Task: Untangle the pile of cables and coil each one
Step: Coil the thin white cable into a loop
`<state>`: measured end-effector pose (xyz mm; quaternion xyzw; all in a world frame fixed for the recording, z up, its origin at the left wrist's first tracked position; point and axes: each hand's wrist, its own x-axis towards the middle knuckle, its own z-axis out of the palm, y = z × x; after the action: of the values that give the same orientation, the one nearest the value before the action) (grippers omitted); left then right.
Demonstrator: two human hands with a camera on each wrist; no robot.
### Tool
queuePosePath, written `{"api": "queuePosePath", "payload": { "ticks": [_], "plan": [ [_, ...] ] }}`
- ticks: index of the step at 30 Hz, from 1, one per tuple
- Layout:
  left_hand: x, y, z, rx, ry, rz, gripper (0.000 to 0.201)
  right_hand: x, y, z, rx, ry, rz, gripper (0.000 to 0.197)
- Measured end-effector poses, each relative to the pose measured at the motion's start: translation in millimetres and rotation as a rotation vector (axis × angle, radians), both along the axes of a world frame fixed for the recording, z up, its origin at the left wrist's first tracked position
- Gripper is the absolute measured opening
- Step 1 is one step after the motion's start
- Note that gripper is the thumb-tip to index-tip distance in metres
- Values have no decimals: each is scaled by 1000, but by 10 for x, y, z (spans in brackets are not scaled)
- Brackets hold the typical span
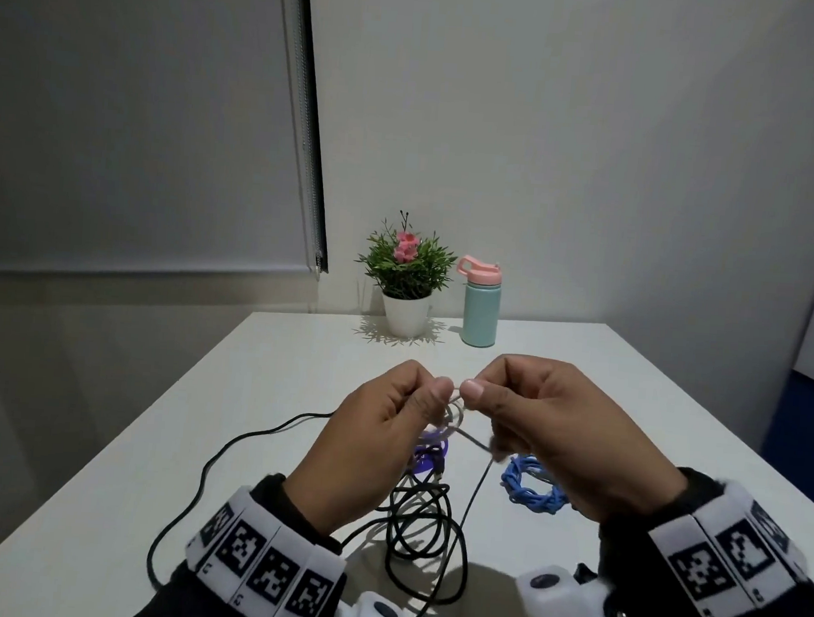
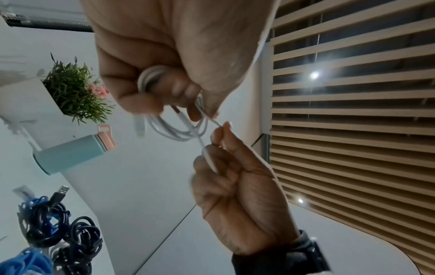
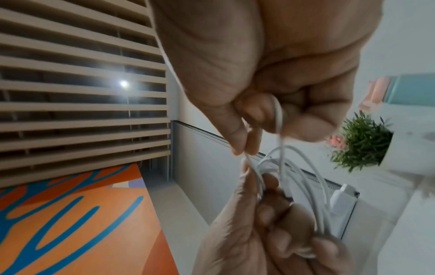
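Both hands are raised above the white table, thumbs almost meeting. My left hand grips a small coil of white cable; in the left wrist view its loops hang below the curled fingers. My right hand pinches the cable's free strand close to the coil. A white plug dangles from the loops. Beneath the hands lie tangled black cables, a purple coil and a coiled blue cable.
A potted plant and a mint bottle with a pink lid stand at the table's far edge. One black cable trails left towards the near edge. A roller blind covers the left wall.
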<state>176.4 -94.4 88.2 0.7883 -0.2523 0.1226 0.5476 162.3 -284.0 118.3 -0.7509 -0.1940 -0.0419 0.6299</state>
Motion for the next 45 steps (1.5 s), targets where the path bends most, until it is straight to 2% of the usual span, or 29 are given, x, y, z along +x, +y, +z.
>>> {"api": "queuePosePath", "payload": {
  "ticks": [2,6,8,10,12,15,17,19,23,27,30,32,35,36,37,39,41,45],
  "plan": [
    [-1,-1,6,-17,28,-7,37,-12,-24,21,-44,-38,-47,20],
    [-21,-1,10,46,29,42,29,-22,-75,31,-454,-326,-260,16],
    [-30,2,18,22,77,-33,32,6,-70,-1,-415,-369,-286,14],
    [-29,-9,28,-124,195,-165,32,83,-77,-49,-277,-302,-235,14],
    [-38,-15,35,-278,313,-300,25,140,-74,-101,-148,-161,-135,19],
    [-34,-29,-3,-330,309,-335,10,150,-15,-152,176,160,120,26],
    [-5,-31,-41,-299,261,-302,33,147,9,-163,342,313,233,25],
    [15,-17,-43,-316,252,-309,39,145,-1,-180,400,391,319,23],
    [-16,17,-21,-231,241,-386,34,143,-59,-184,368,441,455,17],
    [-40,-53,-36,-276,193,-348,20,174,-41,-217,174,354,363,29],
    [-22,-98,-65,-275,160,-305,26,174,-23,-202,65,276,267,38],
    [-7,-107,-60,-285,166,-230,32,169,-16,-164,-29,169,99,25],
    [28,-85,-41,-373,197,-95,37,102,-33,-83,-94,-215,-302,10],
    [41,-81,-34,-415,205,-73,34,52,-27,-46,-85,-325,-317,6],
    [47,-77,-26,-467,221,-74,31,-14,2,-9,-120,-390,-253,4],
    [41,-78,-13,-564,269,-134,28,-108,96,-5,-310,-441,-144,7],
    [16,-94,0,-635,308,-211,26,-117,158,-56,-461,-474,-220,9],
    [-24,-139,26,-769,375,-282,27,-93,194,-125,-598,-483,-354,16]
  ]
}}
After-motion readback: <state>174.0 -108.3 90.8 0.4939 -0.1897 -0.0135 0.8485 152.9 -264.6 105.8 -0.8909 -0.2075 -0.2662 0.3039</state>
